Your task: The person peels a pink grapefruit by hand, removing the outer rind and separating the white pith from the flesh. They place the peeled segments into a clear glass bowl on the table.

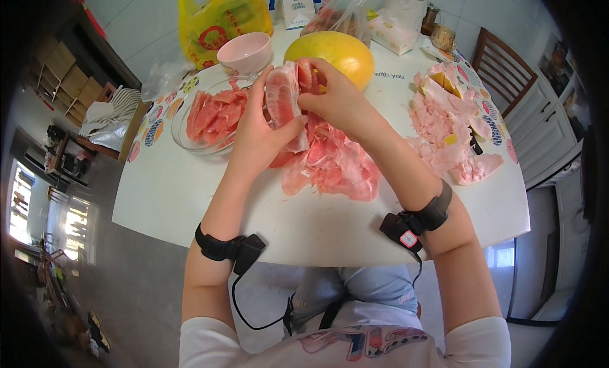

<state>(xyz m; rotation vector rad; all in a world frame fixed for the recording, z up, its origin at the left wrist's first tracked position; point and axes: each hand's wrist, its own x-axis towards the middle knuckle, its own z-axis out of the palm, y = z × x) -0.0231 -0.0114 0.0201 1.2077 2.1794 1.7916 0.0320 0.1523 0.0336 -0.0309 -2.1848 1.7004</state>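
My left hand (pixel 266 132) holds a red pomelo segment (pixel 281 99) upright, with its pale membrane partly on. My right hand (pixel 333 94) grips the upper right side of this fruit, thumb and fingers pinching red flesh. Beneath both hands lies a heap of torn pink membranes and pulp (pixel 340 166) on the white table. Left of my left hand stands a clear glass bowl (pixel 183 147) with peeled red pomelo flesh (pixel 216 113) in it. Just behind my hands rests a whole yellow pomelo (pixel 342 54).
A pink bowl (pixel 245 52) and a yellow plastic bag (pixel 223 23) stand at the back left. Pomelo peel and pith (pixel 442 116) lie piled at the right. Further back are a clear bag, a tissue pack (pixel 392 33) and a jar (pixel 442 37).
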